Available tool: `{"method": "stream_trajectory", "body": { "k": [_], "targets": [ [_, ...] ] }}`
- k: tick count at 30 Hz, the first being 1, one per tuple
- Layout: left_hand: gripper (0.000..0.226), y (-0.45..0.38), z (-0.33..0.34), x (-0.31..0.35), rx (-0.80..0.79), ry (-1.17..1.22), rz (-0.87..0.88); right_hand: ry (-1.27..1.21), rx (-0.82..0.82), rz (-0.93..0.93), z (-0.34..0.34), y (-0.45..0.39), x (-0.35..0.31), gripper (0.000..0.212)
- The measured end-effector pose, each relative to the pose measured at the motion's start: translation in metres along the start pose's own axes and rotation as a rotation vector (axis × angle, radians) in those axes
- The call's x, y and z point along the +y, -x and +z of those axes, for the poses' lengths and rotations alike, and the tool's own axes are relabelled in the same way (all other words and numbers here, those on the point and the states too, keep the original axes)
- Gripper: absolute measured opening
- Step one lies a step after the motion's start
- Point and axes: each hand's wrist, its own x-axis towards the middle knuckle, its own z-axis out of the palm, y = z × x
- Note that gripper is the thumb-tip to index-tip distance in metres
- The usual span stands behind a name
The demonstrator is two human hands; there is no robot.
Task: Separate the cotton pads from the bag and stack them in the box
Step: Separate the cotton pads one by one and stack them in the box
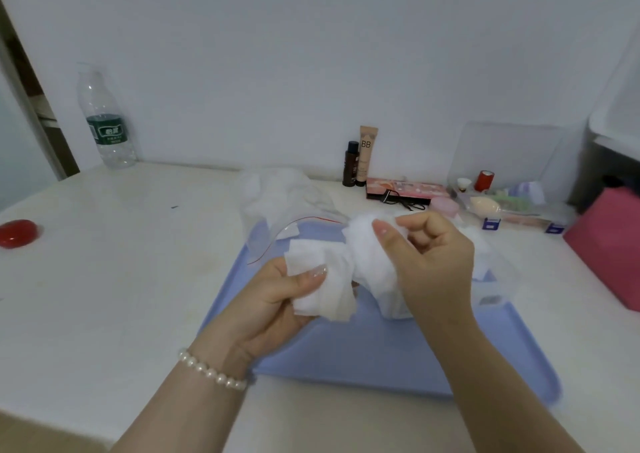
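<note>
Left hand [277, 296] grips soft square cotton pads [322, 279], right hand [426, 251] pinches more (maybe crumpled), over blue tray [381, 355]

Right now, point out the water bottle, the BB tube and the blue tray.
water bottle [110, 133], head view, on its green label.
BB tube [366, 151], head view, on its beige body.
blue tray [346, 352], head view, on its bare floor near the front.

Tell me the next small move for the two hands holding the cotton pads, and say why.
Probably peel one pad free with the right hand. The left hand grips a fanned bunch of cotton pads, the right pinches another clump, and the two bunches overlap above the blue tray. Nothing is separated yet, and the clear box waits just right of the hands.
</note>
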Motion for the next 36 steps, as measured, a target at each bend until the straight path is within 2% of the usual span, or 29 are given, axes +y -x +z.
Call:
{"method": "stream_trajectory", "body": {
  "k": [8,13,18,24,26,28,31,32,34,36],
  "targets": [
    [0.052,0.010,-0.002,0.005,0.003,-0.013,0.038,-0.128,-0.167,0.156,0.000,0.004,-0.008,0.017],
    [0.048,0.019,-0.012,0.010,-0.048,-0.041,0.009,0.051,-0.186,0.100,0.001,0.006,0.002,0.026],
    [0.047,0.025,-0.014,0.011,-0.090,-0.048,-0.013,0.101,-0.218,0.115,0.001,0.007,0.009,0.033],
    [0.048,0.024,-0.013,0.010,-0.041,-0.051,0.000,0.192,-0.249,0.037,0.002,0.011,0.009,0.038],
    [0.050,0.024,-0.014,0.010,-0.009,-0.047,0.004,0.232,-0.291,0.075,0.003,0.013,0.008,0.038],
    [0.055,0.023,-0.016,0.010,0.036,-0.052,0.011,0.196,-0.385,0.150,0.004,0.014,0.004,0.027],
    [0.060,0.021,-0.018,0.008,0.059,-0.059,0.013,0.209,-0.562,0.150,0.000,0.015,-0.001,0.047],
    [0.062,0.020,-0.018,0.008,0.051,-0.058,0.016,0.228,-0.601,0.125,0.000,0.016,-0.003,0.046],
    [0.063,0.020,-0.019,0.008,0.045,-0.052,0.025,0.241,-0.628,0.117,0.000,0.016,-0.003,0.035],
    [0.060,0.022,-0.020,0.008,0.052,-0.038,0.038,0.174,-0.598,0.175,-0.001,0.014,0.003,0.043]
  ]
}}
